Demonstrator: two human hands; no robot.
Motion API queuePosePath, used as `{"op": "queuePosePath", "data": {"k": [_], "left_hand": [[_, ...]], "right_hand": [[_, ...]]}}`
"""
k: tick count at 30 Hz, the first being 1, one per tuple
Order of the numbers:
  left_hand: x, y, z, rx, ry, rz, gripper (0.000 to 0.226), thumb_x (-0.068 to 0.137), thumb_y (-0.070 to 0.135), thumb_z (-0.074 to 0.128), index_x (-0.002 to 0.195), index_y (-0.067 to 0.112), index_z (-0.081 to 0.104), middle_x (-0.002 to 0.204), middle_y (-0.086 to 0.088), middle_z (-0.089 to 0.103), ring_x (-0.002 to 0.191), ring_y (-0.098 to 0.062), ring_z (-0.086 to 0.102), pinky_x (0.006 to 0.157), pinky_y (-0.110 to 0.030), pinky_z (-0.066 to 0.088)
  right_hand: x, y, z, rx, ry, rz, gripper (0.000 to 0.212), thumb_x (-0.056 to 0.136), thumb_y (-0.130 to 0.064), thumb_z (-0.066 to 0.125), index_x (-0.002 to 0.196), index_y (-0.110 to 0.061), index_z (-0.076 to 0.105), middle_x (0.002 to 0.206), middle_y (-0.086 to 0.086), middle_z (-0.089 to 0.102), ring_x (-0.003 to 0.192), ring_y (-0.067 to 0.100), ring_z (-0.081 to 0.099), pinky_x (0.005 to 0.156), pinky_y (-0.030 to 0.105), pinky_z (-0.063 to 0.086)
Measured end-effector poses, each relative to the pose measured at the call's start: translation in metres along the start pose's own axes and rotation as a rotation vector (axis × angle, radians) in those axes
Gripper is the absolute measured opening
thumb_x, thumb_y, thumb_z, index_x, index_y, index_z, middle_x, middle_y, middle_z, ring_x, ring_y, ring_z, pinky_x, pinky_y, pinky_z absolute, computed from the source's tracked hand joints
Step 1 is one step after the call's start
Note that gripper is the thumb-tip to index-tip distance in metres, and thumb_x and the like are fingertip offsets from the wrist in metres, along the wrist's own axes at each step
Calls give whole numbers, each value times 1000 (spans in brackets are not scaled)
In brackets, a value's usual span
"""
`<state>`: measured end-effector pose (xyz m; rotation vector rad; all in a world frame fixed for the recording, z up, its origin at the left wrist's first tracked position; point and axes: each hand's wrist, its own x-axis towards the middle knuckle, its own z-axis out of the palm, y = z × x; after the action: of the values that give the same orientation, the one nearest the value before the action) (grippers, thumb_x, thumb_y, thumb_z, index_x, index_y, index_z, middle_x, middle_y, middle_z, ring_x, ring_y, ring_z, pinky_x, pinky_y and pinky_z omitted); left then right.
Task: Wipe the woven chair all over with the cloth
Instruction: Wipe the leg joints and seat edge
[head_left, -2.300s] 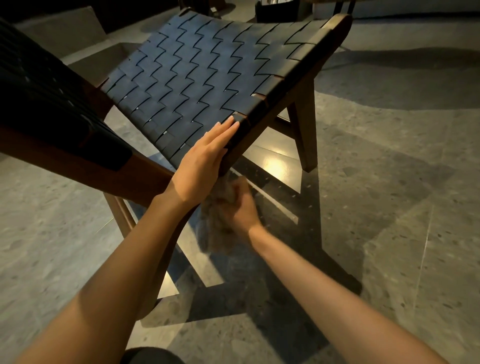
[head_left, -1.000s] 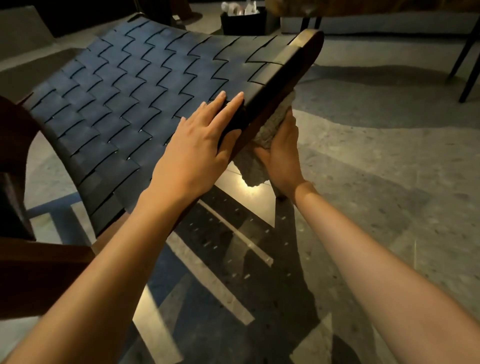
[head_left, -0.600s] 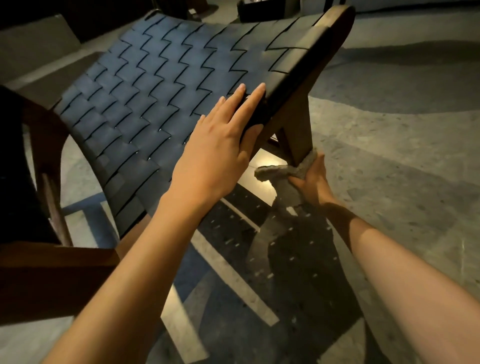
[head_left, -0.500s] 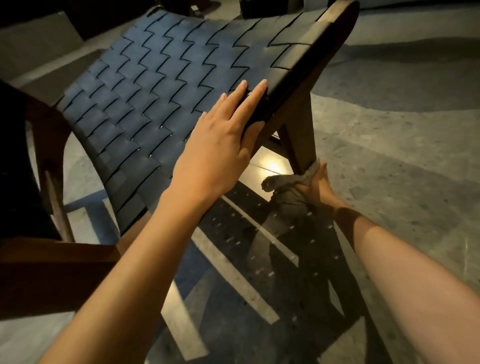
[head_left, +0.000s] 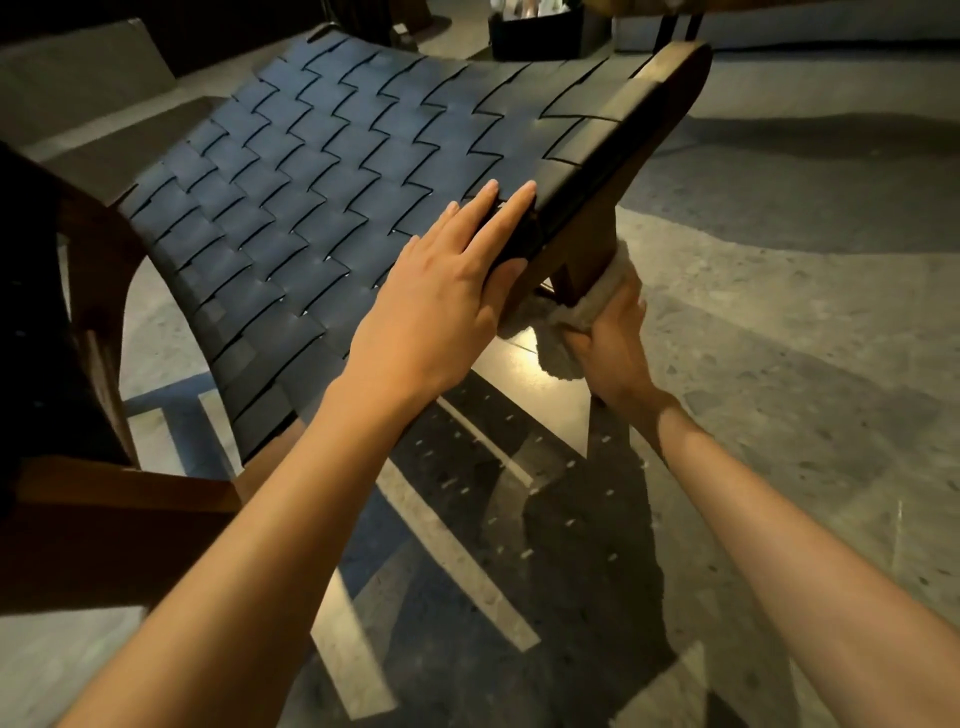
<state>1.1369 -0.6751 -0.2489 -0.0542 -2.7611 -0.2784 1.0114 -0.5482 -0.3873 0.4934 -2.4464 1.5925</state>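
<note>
Right grip (head_left: 615, 348), clenched on the cloth (head_left: 601, 292), should wrap it round the front leg (head_left: 587, 247) and stroke full length while the flat, straight-fingered left grip (head_left: 436, 312) steadies the woven chair (head_left: 311, 208).

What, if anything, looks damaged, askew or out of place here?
Nothing stands out. The dark woven-strap chair seat looks intact and even; the left hand rests flat on its edge, and the right hand grips the pale crumpled cloth against the brown wooden chair leg.

Dim warm light, hard shadows, glare on floor (head_left: 519, 358), edges warped.
</note>
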Motion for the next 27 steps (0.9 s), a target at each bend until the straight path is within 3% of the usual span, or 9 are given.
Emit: {"op": "queuePosePath", "data": {"k": [3,9,12,15,18,22,24,27], "left_hand": [[0,0,0,2,-7,-1,55,101,38,32,150,37,10,159,5,14,145,-21,15,113,-40,23],[0,0,-1,1,-2,6,55,100,39,31,150,37,9,159,5,13,145,-20,14,114,-38,21],[0,-1,0,-4,1,7,55,100,39,31,150,38,9,159,6,13,145,-21,13,114,-37,20],[1,-2,1,3,2,9,55,101,39,31,150,38,9,159,6,12,146,-20,12,114,-37,19],[1,-3,1,0,0,9,55,101,39,33,150,38,9,159,6,13,145,-21,13,114,-38,19],[1,-3,0,-18,-3,11,55,100,39,33,150,39,10,158,6,14,145,-19,12,114,-36,18],[0,-3,-2,-29,-8,10,54,101,38,34,150,38,12,158,6,15,145,-19,13,114,-36,18],[0,-2,-3,-37,-12,12,54,101,38,35,150,37,13,158,5,16,145,-19,13,114,-36,17]], "right_hand": [[11,-31,-7,-42,71,-127,96,78,-53,63,148,-16,8,144,10,28,130,24,32,107,42,37],[10,-27,1,-94,146,-147,90,82,-45,65,145,-13,9,143,14,29,130,26,31,109,43,34],[5,-2,8,-91,83,-21,91,84,-38,68,147,-6,10,148,21,25,136,33,28,114,44,26],[-2,24,10,-97,-84,200,94,88,-27,65,148,3,-2,154,27,3,141,44,8,115,52,12],[-3,20,5,-30,-106,247,95,86,-36,66,148,-2,4,152,22,14,141,37,17,116,47,19],[0,-21,-9,16,-17,41,102,70,-61,63,147,-14,14,144,12,31,132,28,33,106,40,37],[5,-38,-14,-42,28,-39,94,76,-53,65,146,-14,16,144,11,30,131,25,31,104,35,36],[9,-54,-21,-215,66,-63,85,84,-32,69,146,-7,17,146,16,28,135,30,28,109,40,34]]}}
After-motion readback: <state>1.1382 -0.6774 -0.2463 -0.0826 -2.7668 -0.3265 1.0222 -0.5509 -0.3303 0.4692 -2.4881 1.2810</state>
